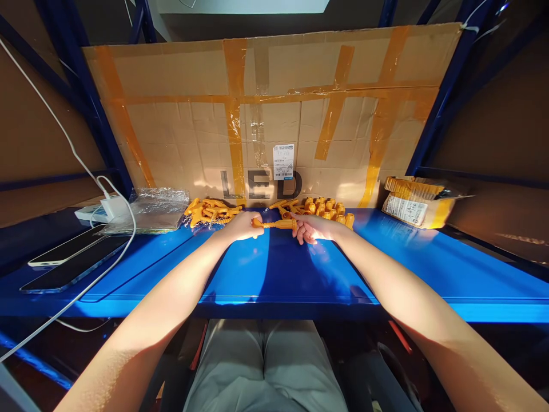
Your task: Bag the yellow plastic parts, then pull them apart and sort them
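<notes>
An orange plastic piece (278,224) with a slim shaft and a thicker, sleeve-like right end lies level between my two hands, just above the blue shelf. The fingers of my left hand (243,226) are closed on its left end. My right hand (312,228) grips the thicker end with thumb and fingers, some fingertips curled below it. Behind my left hand is a heap of slender orange plastic pieces (211,212). Several short, thick, hollow-looking orange pieces (329,208) stand grouped behind my right hand. Exactly how the held piece's parts join is too small to tell.
On the left of the blue shelf (274,280) lie two phones (75,262), a white charger (114,207) with its cable, and a clear plastic packet (160,206). A torn carton (418,203) sits at the right. A taped cardboard sheet (184,137) closes the back.
</notes>
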Tool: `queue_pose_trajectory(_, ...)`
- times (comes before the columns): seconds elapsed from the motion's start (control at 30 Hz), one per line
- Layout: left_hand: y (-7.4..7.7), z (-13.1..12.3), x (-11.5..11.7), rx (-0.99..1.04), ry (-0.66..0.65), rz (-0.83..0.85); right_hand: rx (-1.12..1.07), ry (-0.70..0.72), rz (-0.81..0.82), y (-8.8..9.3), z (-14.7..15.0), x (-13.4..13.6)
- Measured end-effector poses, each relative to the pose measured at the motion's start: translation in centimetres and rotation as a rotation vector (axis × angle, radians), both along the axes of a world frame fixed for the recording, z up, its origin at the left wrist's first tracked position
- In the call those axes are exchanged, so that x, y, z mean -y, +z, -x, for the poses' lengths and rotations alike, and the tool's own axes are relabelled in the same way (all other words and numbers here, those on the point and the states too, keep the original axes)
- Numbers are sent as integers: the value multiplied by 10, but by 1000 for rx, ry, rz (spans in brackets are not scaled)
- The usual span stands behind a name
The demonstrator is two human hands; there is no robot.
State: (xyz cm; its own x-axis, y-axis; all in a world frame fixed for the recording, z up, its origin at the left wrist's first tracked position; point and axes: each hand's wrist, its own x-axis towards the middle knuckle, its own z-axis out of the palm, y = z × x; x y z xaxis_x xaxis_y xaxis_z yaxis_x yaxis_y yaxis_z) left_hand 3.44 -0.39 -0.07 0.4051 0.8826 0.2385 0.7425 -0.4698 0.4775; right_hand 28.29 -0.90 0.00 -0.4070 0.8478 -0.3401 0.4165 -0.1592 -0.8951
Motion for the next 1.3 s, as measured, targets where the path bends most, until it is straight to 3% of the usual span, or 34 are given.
queue_pose_trajectory(0.23, -1, 4, -6, 58, 9, 32, 26, 11, -18, 3, 1, 3)
queue_pose_trajectory(0.47, 0, 5, -6, 34, 11, 53, -105, -19, -200, -3, -4, 1)
queue_pose_trajectory(0.73, 2, 0, 0, -110, 39, -68, 3, -26, -89, -2, 4, 1)
queue_pose_trajectory(1.3, 1, 1, -1, -116, -23, -34, 59, -147, -73, 1, 8, 4)
